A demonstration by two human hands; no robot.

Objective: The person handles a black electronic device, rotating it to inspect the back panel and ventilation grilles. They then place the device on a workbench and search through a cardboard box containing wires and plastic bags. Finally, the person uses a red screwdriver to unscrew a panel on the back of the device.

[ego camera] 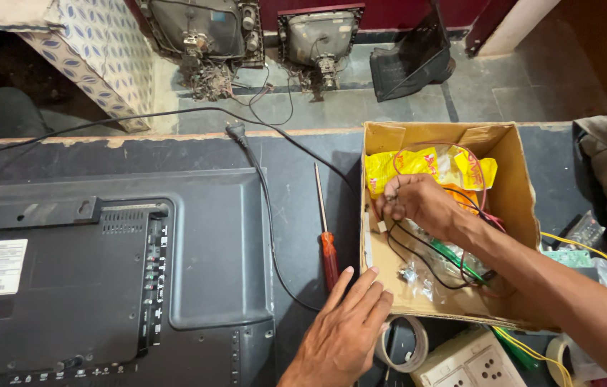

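An open cardboard box (517,172) stands on the dark workbench at the right. Inside lie a yellow plastic packet (418,166), tangled red and black wires (425,251) and small parts in clear bags. My right hand (418,204) reaches into the box, its fingers pinched on the wires near the left wall. My left hand (343,326) rests flat on the bench, fingers spread, touching the box's near left corner. A screwdriver with a red handle (328,254) lies just left of the box, beside my left hand.
A flat television (103,272) lies face down at the left, its black power cord (268,208) looping across the bench. A tape roll (418,351) and a white socket board (472,365) sit at the near edge. Old picture tubes (318,39) stand on the floor beyond.
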